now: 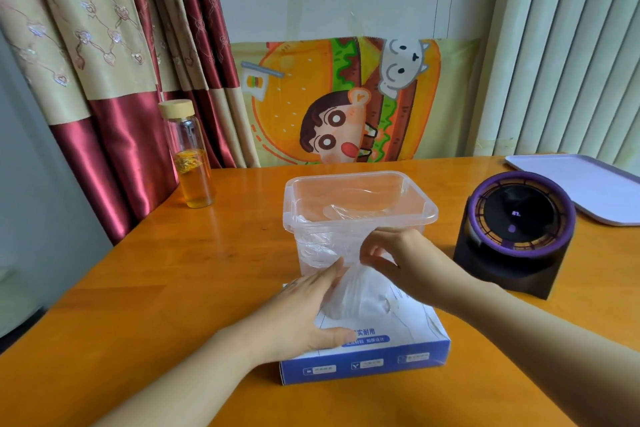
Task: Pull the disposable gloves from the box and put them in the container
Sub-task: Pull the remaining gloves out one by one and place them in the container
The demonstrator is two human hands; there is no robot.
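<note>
Clear plastic glove, lower centre: our right fingers pinch its top; our straight left fingers press the box.

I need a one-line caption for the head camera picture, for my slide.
Left hand rests on the glove box while the right hand pinches a clear glove from it, near the plastic container.

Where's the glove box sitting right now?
In the head view the glove box lies near centre on the table, in front of the clear container, under the left hand; the right hand pinches a glove above it.
</note>
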